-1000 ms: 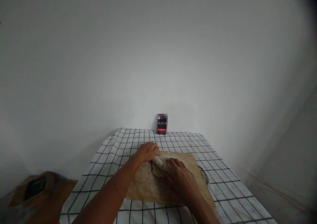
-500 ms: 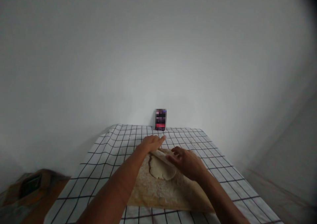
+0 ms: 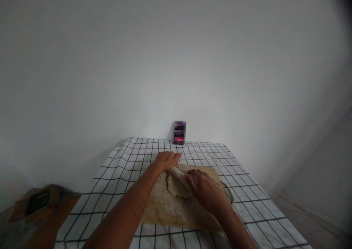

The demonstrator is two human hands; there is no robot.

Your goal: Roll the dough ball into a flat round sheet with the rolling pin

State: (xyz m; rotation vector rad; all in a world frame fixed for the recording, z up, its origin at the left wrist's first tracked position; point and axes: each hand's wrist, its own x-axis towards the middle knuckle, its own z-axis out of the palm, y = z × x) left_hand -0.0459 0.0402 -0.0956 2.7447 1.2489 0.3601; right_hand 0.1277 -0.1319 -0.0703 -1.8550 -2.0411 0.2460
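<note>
A pale rolling pin (image 3: 178,174) lies slantwise across a flattened piece of dough (image 3: 176,189). Over its far left end rests my left hand (image 3: 166,161), fingers curved around it and the thumb side pointing right. My right hand (image 3: 205,187) is closed over the near right end, hiding that part of the pin and the dough's right side. Under the dough is a floury wooden board (image 3: 162,212), partly covered by both forearms.
The board lies on a table with a white checked cloth (image 3: 110,185). A phone-like upright thing (image 3: 179,132), blurred out, leans against the wall behind. A loop handle (image 3: 228,193) shows at the board's right. A cardboard box (image 3: 41,203) stands low at left.
My right hand, its fingers raised and apart before, has come down and closed on the rolling pin. My left hand has barely moved. The board's right edge and loop now show.
</note>
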